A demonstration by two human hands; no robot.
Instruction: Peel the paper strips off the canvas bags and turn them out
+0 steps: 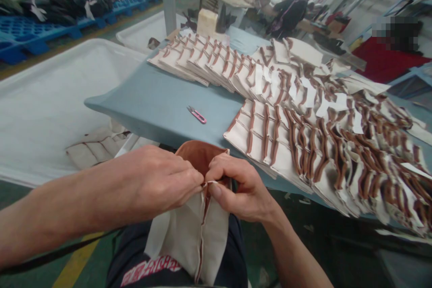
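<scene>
A sewn fabric piece, cream on one face and brown on the other, hangs in front of my body above my lap. Down its middle runs a seam with brown edges. My left hand pinches the piece at the top of that seam. Right beside it, my right hand grips the same edge between thumb and bent forefinger. The fingertips nearly meet, and the exact spot they hold is partly hidden. Pink-handled thread snips lie on the blue-grey table just beyond my hands.
Overlapping rows of cream and brown sewn pieces cover the right and back of the blue-grey table. To the left stands a large white bin with a few pieces inside. Blue pallets carry bundles farther back. A person in red is at far right.
</scene>
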